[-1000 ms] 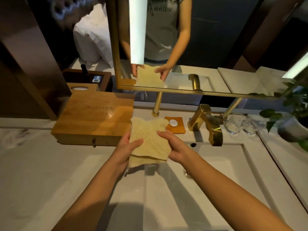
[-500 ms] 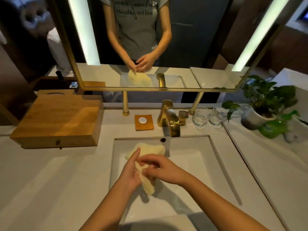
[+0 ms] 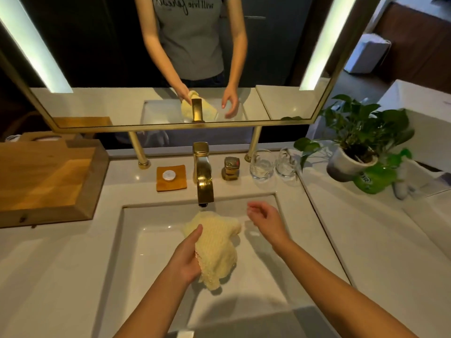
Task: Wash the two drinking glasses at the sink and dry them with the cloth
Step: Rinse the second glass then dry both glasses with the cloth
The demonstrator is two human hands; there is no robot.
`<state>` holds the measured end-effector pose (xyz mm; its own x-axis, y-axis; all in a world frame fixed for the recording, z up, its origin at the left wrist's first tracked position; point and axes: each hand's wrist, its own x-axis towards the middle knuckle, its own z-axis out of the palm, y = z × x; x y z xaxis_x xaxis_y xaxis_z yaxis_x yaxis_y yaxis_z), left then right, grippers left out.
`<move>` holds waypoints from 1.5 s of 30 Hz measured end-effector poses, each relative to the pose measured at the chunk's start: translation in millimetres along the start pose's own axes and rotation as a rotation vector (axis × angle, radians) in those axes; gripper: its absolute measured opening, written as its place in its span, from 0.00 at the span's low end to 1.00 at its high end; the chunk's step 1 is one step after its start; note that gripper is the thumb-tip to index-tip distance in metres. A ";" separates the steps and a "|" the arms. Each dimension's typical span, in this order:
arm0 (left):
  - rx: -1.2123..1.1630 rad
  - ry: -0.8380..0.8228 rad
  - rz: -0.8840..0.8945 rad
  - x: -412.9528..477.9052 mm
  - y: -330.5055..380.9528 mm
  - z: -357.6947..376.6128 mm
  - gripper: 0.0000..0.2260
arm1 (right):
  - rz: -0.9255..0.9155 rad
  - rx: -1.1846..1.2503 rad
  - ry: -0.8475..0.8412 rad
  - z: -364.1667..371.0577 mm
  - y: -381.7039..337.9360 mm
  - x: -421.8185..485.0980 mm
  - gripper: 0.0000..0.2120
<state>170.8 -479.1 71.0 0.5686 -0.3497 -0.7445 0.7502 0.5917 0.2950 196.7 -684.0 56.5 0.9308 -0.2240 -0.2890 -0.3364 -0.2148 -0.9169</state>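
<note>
Surrounding tabletop [image 3: 48, 264]: pale stone on every side of the sink. The broad bare stretches at nine and three o'clock of the basin leave room to set things down.
Sink [image 3: 151, 252]: a rectangular basin sunk in the middle. I judge its hard rim the likeliest place to chip a glass.
Wooden box [image 3: 44, 176]: at ten o'clock of the basin, well apart from the work.
Potted plant [image 3: 351, 152]: at two o'clock, its leaves hanging near the glasses, so a reach there wants a narrow path.
Cloth [image 3: 217, 245]: yellow, waffle-knit and limp, bunched over the basin just below the spout. It is probably light and can be gripped anywhere.
Left hand [image 3: 185, 262]: fingers clenched round the cloth's near side.
Right hand [image 3: 266, 220]: over the basin's one o'clock corner, holding nothing, fingers released and loosely curved.
Faucet [image 3: 203, 176]: brass, at twelve o'clock, overhanging the basin. No stream shows.
Drinking glasses [image 3: 262, 165]: two clear stemless ones, side by side on the tabletop at one o'clock, untouched. They are likely fragile and slick once wet, best held round the belly.
Faucet handle [image 3: 231, 168]: between the faucet and the glasses.
</note>
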 end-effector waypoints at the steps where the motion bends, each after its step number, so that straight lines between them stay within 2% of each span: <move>1: 0.012 0.011 0.002 4.7 -2.9 3.1 0.18 | 0.000 0.023 0.069 -3.7 2.1 13.6 0.12; 4: 0.024 0.052 0.009 18.3 -10.0 11.5 0.15 | 0.015 0.000 0.204 -10.9 -1.0 51.3 0.24; 9: 0.006 0.100 0.041 35.6 -16.9 26.6 0.14 | -0.010 0.013 0.317 -2.1 -9.1 104.5 0.41; 15: 0.004 0.196 0.050 37.8 -12.9 30.7 0.14 | 0.013 0.069 0.476 11.3 -7.1 147.9 0.46; 19: 0.038 0.224 0.068 32.5 -8.8 26.1 0.13 | 0.012 0.012 0.511 10.8 -8.9 157.2 0.43; 22: 0.070 0.216 0.078 31.6 -3.9 25.7 0.11 | -0.035 0.053 0.475 5.4 -7.0 138.3 0.41; 24: 0.078 0.215 0.076 29.0 -4.3 28.4 0.10 | -0.051 0.102 0.388 -5.0 -5.5 112.9 0.37; 26: 0.070 0.191 0.072 21.9 -6.4 27.7 0.11 | -0.033 0.215 0.195 -20.8 -1.4 81.6 0.31; 29: 0.078 0.154 0.073 11.3 -8.1 17.9 0.15 | 0.100 0.372 -0.196 -47.2 -1.7 34.2 0.24; 32: 0.149 0.170 0.097 1.4 -6.9 6.0 0.16 | 0.117 0.070 -0.383 -60.5 -3.6 4.1 0.23; 35: 0.327 0.216 0.150 -3.5 -6.4 -5.2 0.19 | 0.028 -0.287 -0.436 -62.6 -12.9 -15.4 0.31; 36: 0.395 0.226 0.175 -5.5 -6.1 -8.2 0.19 | -0.051 -0.512 -0.455 -60.0 -19.6 -21.4 0.34; 38: 0.523 0.250 0.217 -10.8 -4.9 -14.1 0.19 | -0.287 -1.162 -0.438 -49.7 -30.6 -28.9 0.38; 39: 0.581 0.253 0.227 -14.2 -3.5 -16.4 0.19 | -0.390 -1.368 -0.412 -43.4 -34.7 -31.8 0.39; 40: 0.630 0.248 0.236 -18.2 -1.5 -18.5 0.18 | -0.437 -1.466 -0.395 -37.1 -40.0 -34.6 0.39; 42: 0.707 0.229 0.253 -24.2 4.0 -23.8 0.16 | -0.469 -1.479 -0.383 -26.7 -49.3 -38.0 0.39; 45: 0.762 0.184 0.244 -36.0 13.1 -32.1 0.19 | -0.470 -1.303 -0.383 -12.1 -57.0 -41.4 0.40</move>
<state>149.4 -435.4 82.5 0.7310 -0.1113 -0.6732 0.6732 -0.0430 0.7382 175.7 -674.0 124.1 0.9002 0.3311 -0.2827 0.3137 -0.9436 -0.1062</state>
